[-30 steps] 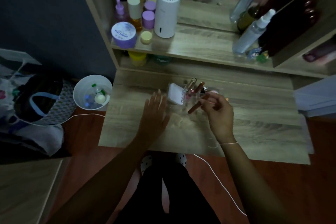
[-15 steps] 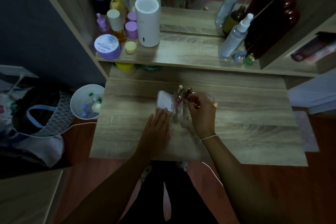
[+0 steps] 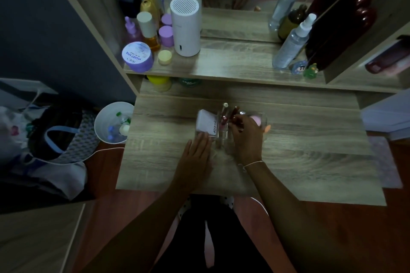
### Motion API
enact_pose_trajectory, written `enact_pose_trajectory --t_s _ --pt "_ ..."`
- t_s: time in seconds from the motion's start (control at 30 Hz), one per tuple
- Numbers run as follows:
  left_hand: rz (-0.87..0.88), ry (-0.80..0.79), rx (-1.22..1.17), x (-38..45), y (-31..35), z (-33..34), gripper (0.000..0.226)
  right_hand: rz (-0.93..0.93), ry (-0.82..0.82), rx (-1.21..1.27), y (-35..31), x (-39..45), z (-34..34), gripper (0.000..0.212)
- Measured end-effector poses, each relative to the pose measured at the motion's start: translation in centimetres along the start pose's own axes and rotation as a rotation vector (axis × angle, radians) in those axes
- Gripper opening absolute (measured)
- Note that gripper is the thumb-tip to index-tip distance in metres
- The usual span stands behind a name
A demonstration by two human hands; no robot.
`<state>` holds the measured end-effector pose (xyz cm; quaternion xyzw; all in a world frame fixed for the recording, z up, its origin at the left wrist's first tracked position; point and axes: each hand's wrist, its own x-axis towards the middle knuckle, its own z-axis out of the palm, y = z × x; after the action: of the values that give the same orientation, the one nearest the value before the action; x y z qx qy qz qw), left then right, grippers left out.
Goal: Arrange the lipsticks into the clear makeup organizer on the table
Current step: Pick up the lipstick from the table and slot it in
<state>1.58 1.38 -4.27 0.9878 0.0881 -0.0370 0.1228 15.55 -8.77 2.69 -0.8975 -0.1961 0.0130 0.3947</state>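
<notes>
We sit at the wooden table [image 3: 310, 162]. The clear makeup organizer [image 3: 224, 137] stands at its middle. Our left hand [image 3: 196, 155] lies flat and open at the organizer's 7 o'clock, steadying it. Our right hand [image 3: 246, 133], at its 3 o'clock, pinches a dark red lipstick [image 3: 234, 115] over a slot. We think we are putting it in; next, lower it straight and let go.

- The right hand [image 3: 245, 132] is carrying its dark lipstick [image 3: 234, 113] from above the surface into the clear organizer [image 3: 224, 134].
- The left hand [image 3: 196, 153] is sliding forward against the organizer's near left corner.
</notes>
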Motion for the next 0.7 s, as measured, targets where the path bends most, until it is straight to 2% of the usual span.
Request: enact_pose_trajectory --t_s 0.43,0.53,0.7 --pt "-0.003 -0.021 -0.021 -0.4 -0.3 0.2 0.062 0.024 0.01 -0.019 0.3 -0.1 0.0 0.017" --pt "0.011 0.02 -0.013 -0.3 0.0 -0.3 0.059 0.073 0.012 -0.046 0.6 -0.2 -0.6 0.017" --pt "0.03 0.156 -0.088 1.2 0.6 -2.1 0.063 -0.092 0.054 -0.234 2.2 0.3 -2.7 0.028"
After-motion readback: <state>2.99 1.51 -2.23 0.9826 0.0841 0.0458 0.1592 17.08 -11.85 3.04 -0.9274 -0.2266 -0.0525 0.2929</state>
